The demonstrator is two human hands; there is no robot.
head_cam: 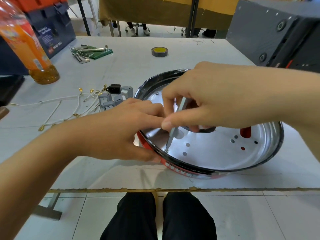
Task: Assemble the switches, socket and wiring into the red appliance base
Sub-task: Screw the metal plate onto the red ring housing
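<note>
A: Starting at the left of the table, what's still loose?

B: The white wiring with its gold terminals lies spread out there. Just beside it, the grey switches and the black socket sit in a cluster, none of them fitted yet.

A: And the hands?

B: The left hand steadies the red appliance base: thumb pressed on the outer wall, fingers over the rim. The base lies open side up, right of the loose parts.

A: The right?

B: The right hand's grip is pinched on a grey screwdriver, tip down on a small screw in the base floor.

A: So how far along?

B: Early, I'd judge. Holes in the floor stand empty, and every electrical part waits outside
</note>
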